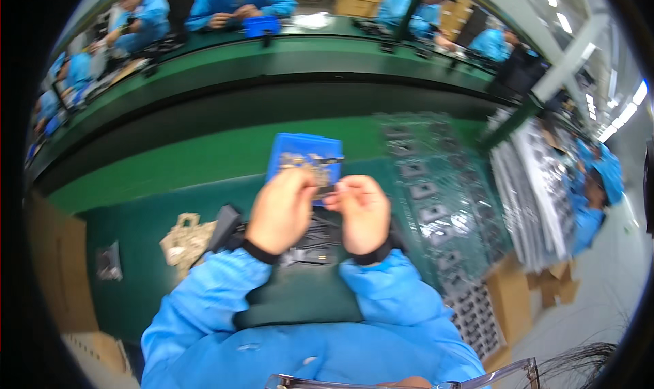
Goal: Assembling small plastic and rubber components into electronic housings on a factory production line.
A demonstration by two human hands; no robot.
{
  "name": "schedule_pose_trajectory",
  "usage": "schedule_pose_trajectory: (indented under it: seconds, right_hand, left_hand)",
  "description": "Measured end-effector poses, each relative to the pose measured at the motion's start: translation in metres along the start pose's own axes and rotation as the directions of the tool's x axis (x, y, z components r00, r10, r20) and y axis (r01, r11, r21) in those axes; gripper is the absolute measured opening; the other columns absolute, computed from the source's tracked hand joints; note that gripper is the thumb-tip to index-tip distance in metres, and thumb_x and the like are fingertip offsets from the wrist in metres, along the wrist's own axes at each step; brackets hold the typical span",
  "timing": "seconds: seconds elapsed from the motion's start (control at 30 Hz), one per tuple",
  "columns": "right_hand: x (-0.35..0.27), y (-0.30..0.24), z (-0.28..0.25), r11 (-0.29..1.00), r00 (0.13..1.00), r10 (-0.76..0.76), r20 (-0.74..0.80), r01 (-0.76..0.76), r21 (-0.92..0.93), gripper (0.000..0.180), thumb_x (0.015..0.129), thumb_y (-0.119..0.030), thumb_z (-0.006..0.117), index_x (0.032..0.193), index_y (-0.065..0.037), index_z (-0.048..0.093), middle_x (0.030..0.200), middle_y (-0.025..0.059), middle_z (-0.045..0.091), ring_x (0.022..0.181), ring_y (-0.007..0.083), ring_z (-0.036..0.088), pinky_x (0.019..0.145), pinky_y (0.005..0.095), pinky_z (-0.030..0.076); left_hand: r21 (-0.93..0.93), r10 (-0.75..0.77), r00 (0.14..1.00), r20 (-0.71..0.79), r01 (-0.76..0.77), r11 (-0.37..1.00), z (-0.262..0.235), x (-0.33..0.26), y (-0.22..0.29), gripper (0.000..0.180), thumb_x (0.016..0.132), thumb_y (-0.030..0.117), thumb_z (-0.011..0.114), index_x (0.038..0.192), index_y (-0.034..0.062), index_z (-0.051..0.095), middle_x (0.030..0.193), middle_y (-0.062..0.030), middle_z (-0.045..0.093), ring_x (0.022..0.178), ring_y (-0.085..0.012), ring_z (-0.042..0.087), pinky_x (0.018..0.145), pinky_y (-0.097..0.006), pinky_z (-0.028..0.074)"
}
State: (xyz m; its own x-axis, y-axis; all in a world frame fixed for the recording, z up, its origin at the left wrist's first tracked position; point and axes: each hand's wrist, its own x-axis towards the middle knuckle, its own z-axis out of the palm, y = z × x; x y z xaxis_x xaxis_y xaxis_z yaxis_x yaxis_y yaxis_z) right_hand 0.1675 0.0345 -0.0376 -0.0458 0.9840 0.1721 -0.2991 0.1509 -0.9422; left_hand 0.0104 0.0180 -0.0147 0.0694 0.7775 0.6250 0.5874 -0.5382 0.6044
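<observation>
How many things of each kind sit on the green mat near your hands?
Blue plastic tray: 1
Black flat part under the wrists: 1
Beige bag of small pieces: 1
Small dark packet at far left: 1
Total: 4

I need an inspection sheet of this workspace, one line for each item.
Surface: dark green bench mat.
Job's things: small dark part pinched between both hands; blue plastic tray behind; black parts below the wrists.
Clutter: beige bundle; clear blister trays on the right; brown cardboard box on the left.
Hands: left hand and right hand close together.
Cables: nothing seen.
Surroundings: people in blue coats at the green conveyor.
</observation>
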Motion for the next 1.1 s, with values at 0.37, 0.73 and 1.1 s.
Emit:
schedule_pose_trajectory:
  seconds: [0.37, 0.73, 1.1]
  right_hand:
    - [0.004, -0.007, 0.009, 0.996, 0.990, -0.056, 0.132, 0.046, 0.082, 0.041, 0.084, 0.013, 0.070, 0.122, 0.008, 0.054, 0.106, 0.0144, 0.066, 0.095, 0.0176, 0.067, 0.085, 0.0278, 0.057]
    - [0.005, 0.002, -0.002, 0.988, 0.989, -0.148, -0.015, 0.149, 0.048, 0.024, 0.085, 0.012, 0.070, 0.108, 0.005, 0.067, 0.099, 0.0115, 0.071, 0.089, 0.0155, 0.068, 0.081, 0.0267, 0.056]
    - [-0.053, -0.041, -0.101, 0.989, 0.952, -0.147, -0.268, 0.149, -0.012, 0.022, 0.092, 0.001, 0.067, 0.114, 0.002, 0.065, 0.106, 0.0063, 0.066, 0.088, 0.0111, 0.063, 0.074, 0.0223, 0.051]
  left_hand:
    - [-0.065, -0.056, 0.997, 0.052, 0.060, 0.996, -0.003, -0.004, -0.003, 0.020, 0.084, 0.002, 0.066, 0.104, 0.0004, 0.069, 0.082, -0.0112, 0.060, 0.068, -0.0239, 0.061, 0.063, -0.034, 0.050]
    - [0.041, 0.030, 0.999, 0.029, -0.031, 0.999, -0.004, 0.002, 0.002, 0.010, 0.084, 0.002, 0.066, 0.093, 0.0003, 0.064, 0.086, -0.0155, 0.064, 0.079, -0.0349, 0.065, 0.067, -0.042, 0.052]
    - [0.396, 0.105, 0.981, 0.163, -0.162, 0.904, 0.008, 0.018, -0.018, 0.025, 0.077, 0.003, 0.065, 0.102, 0.0020, 0.073, 0.121, -0.0172, 0.067, 0.113, -0.0354, 0.062, 0.099, -0.043, 0.050]
